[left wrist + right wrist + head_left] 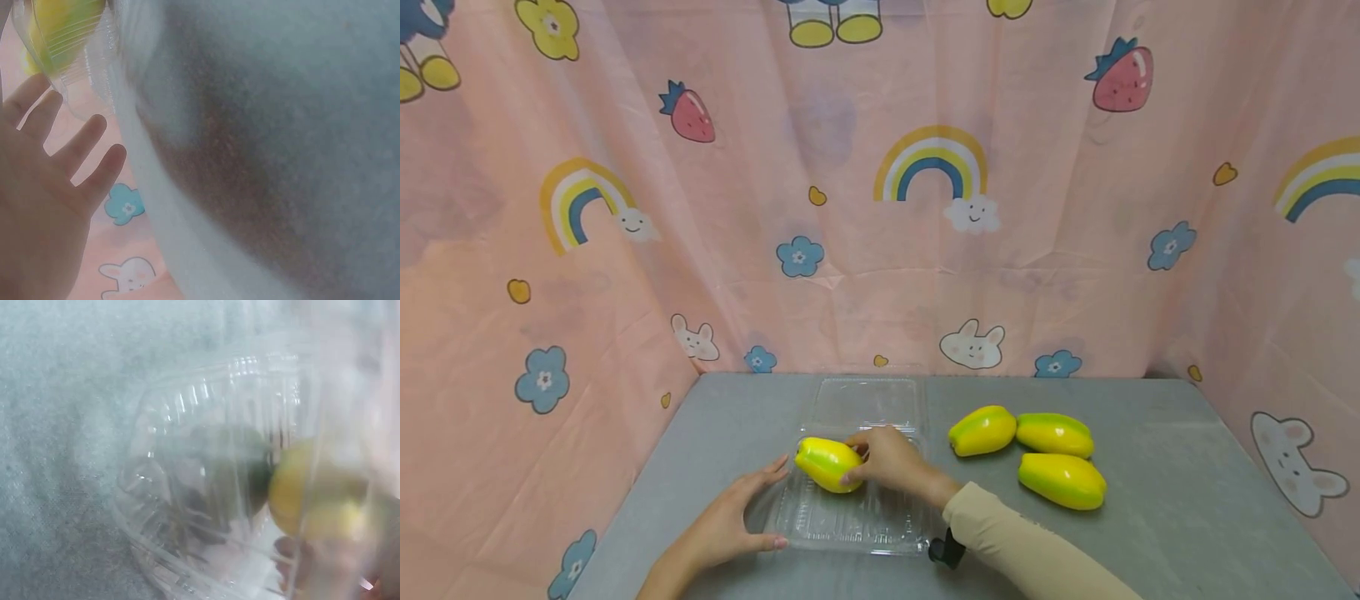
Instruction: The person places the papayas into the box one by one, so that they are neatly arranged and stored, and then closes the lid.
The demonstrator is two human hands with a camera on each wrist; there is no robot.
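Note:
A glossy yellow-green papaya (826, 465) lies over the left part of a clear plastic clamshell box (887, 533), whose lid (868, 402) is folded back flat behind it. My right hand (895, 458) grips the papaya's right end between thumb and fingers. Through the clear box wall, the right wrist view shows the papaya (312, 494) blurred. At the box's left edge is my left hand (722, 521), thumb and fingers spread apart and holding nothing. The left wrist view has the same hand (50, 194) with fingers extended, fingertips close to the box.
To the right of the box, three more papayas (982, 431) lie grouped on the grey table (1180, 500). A pink curtain (850, 308) with cartoon prints hangs behind and along both sides. A black strap piece (947, 550) shows under the right sleeve.

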